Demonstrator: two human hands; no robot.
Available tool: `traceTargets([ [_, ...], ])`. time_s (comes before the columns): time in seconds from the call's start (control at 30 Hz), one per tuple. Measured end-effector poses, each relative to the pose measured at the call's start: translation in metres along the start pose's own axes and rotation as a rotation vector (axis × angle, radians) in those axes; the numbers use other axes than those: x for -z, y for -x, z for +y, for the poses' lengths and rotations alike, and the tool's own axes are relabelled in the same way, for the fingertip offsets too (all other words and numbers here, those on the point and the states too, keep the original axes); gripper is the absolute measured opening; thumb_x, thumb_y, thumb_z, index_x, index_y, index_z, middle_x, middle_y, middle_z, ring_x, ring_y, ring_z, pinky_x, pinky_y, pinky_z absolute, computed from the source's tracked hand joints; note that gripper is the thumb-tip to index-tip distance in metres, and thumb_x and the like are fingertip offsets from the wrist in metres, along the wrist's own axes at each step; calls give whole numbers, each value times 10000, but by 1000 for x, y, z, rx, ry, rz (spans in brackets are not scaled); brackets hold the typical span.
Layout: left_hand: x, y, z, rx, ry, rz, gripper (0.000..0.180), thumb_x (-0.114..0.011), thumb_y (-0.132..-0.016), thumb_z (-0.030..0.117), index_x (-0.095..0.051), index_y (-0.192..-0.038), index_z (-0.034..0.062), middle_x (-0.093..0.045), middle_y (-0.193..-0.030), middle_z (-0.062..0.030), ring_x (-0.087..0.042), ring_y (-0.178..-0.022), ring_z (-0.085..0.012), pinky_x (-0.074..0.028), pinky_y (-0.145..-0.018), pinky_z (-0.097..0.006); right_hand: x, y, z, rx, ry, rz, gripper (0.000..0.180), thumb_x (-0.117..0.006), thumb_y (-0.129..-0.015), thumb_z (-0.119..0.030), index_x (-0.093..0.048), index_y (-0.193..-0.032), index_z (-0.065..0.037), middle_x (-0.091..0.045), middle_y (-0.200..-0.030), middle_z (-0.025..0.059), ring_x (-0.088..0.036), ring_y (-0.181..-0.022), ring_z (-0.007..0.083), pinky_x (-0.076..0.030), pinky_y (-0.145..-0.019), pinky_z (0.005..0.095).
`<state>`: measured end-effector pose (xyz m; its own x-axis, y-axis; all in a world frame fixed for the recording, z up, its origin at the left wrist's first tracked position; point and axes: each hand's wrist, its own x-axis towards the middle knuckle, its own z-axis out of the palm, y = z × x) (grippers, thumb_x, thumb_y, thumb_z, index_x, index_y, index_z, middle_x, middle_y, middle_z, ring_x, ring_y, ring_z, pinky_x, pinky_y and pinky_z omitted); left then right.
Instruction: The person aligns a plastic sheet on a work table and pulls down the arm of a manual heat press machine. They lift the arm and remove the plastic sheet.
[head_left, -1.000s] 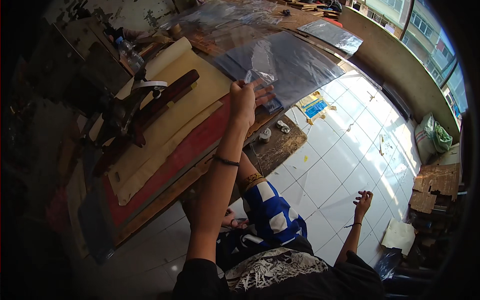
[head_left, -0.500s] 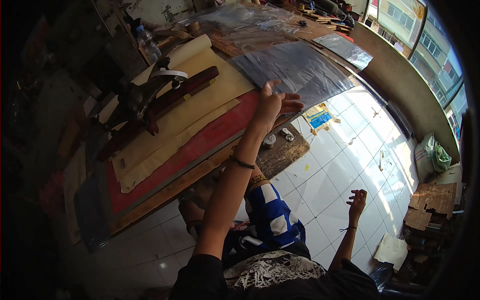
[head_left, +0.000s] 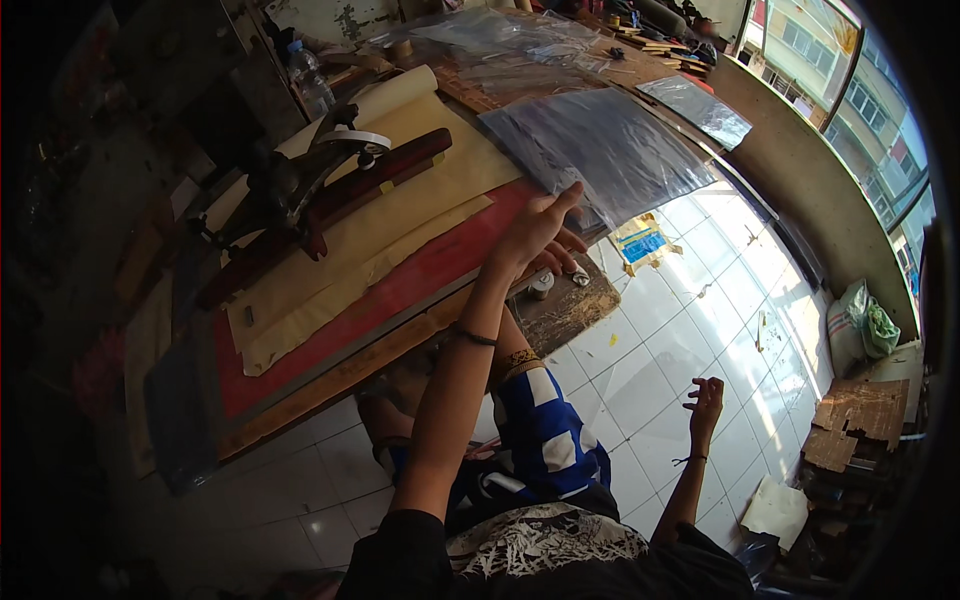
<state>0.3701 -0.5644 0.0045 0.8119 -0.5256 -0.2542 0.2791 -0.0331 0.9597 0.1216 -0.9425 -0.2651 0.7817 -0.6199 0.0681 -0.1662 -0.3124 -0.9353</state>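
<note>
Head view: at centre, left hand (head_left: 535,235) beside the near corner of a clear greyish plastic sheet (head_left: 620,150), back of hand up, upper digit lifted toward the upper right, other fingers apart and bent toward the lower right. Cannot tell whether touching the sheet. At right of frame, right hand (head_left: 707,402) raised against the white tiled floor (head_left: 650,375), fingers loosely curled and slightly apart, with nothing visible in the grasp.

Plastic sheet lying flat at upper centre, just beyond a cream sheet (head_left: 370,270) and a red layer (head_left: 400,298) on the wood-edged table (head_left: 350,372). At left, a dark red bar (head_left: 415,158) with a white ring (head_left: 355,137) above it. Below the left hand, a small white roll (head_left: 541,286) on a worn wooden board (head_left: 592,300).
</note>
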Motion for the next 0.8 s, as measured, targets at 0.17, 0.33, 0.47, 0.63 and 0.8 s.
traceTargets([
  [0.17,12,-57,3,-424,-171,419,443,-467,-995,372,-557,-747,15,-524,-604,-66,-476,-495,-150,-389,-499,-326,3,4,8,-20,-23,-1,198,-504,-1029,-226,-470,-1133,-61,-665,-1036,93,-628,-746,118,-572,-509,266],
  [0.33,-10,-94,82,-869,-436,425,409,-448,-954,295,-572,-697,3,-539,-648,-116,-555,-718,-220,-425,-784,-392,14,1,7,-21,-17,27,214,-515,-1027,-242,-470,-1132,-60,-662,-1038,89,-629,-747,120,-570,-499,260],
  [0.47,-22,-119,139,-908,-295,154,292,-456,-996,305,-582,-904,58,-493,-838,-2,-493,-865,-119,-407,-903,-316,27,2,9,-45,-49,79,232,-500,-1028,-203,-493,-1160,-12,-649,-1052,92,-642,-767,147,-588,-528,285],
  [0.63,-25,-131,139,-1000,-137,-132,598,-429,-1031,280,-243,-1541,27,-506,-969,-18,-541,-1095,-145,-346,-1134,-422,47,9,4,-67,-26,136,207,-509,-1021,-213,-532,-1128,-38,-641,-1084,80,-643,-781,144,-587,-531,284],
  [0.8,9,-124,70,-458,82,137,401,-484,-1017,275,-505,-1226,-66,-558,-935,-62,-660,-738,-173,-614,-702,-319,57,8,21,-79,-49,131,205,-514,-1029,-262,-473,-1122,-85,-658,-1072,67,-619,-767,110,-571,-519,254],
])
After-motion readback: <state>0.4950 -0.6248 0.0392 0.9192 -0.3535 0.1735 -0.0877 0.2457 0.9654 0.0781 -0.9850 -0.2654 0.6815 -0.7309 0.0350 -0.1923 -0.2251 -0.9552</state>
